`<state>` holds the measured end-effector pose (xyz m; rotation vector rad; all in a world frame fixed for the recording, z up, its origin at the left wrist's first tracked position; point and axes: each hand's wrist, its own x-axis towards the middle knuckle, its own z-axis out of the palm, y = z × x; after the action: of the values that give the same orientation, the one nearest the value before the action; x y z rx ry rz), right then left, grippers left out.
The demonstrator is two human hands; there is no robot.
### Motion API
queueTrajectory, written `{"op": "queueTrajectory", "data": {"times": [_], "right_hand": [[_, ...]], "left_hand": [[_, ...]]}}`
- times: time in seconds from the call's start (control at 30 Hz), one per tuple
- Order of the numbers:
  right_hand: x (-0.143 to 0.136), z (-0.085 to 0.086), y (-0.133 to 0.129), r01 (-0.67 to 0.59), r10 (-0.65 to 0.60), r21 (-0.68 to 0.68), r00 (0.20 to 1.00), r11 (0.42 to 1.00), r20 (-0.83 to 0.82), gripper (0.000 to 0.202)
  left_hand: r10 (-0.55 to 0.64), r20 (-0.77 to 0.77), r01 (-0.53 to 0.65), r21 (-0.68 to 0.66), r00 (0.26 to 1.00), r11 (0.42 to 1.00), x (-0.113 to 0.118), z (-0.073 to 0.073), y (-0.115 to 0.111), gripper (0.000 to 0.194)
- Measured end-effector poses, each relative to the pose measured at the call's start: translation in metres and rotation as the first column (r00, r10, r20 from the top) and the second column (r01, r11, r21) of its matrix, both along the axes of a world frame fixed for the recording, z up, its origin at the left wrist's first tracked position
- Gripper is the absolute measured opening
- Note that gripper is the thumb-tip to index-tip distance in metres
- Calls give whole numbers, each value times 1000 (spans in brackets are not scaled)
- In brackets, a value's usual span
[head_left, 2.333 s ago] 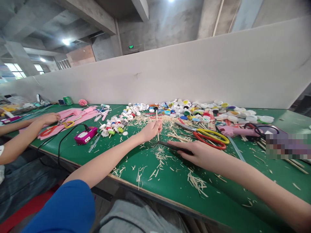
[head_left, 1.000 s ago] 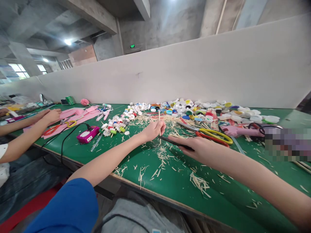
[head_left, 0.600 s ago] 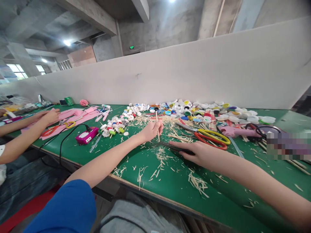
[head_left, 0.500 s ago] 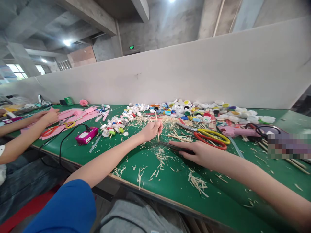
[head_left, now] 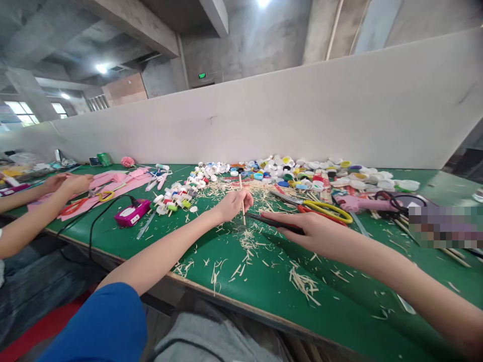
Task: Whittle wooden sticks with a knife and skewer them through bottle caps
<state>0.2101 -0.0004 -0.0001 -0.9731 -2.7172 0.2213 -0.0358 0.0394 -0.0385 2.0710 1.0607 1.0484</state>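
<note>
Left fingers (head_left: 246,197) pinch the upright wooden stick (head_left: 240,183).

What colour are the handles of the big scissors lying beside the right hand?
One handle is yellow, the other red; the head view shows the scissors.

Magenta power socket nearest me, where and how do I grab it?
I'd come from above and grip the magenta power socket by opposite sides, at its near end. It's a low block lying flat, and the black plug sits toward its far edge.
</note>
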Motion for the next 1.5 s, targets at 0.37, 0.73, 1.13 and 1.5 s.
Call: {"op": "queueTrajectory", "data": {"times": [0.37,0.73,1.13,1.5], "right_hand": [[-3,-20,7,-52,46,100,997,994,60,50],[-3,-23,8,-65,34,200,988,978,151,51],[-3,-23,9,-93,63,335,993,938,99,49],[-10,-13,7,-57,58,64,998,996,-8,45]], "left_hand": [[12,23,-13,16,1000,1000,2,0,-2,47],[17,49,-17,-7,999,1000,10,4,-7,47],[96,-33,-96,-9,995,995,8,3,-5,56],[197,-191,-184,84,962,979,3,5,-2,64]]}}
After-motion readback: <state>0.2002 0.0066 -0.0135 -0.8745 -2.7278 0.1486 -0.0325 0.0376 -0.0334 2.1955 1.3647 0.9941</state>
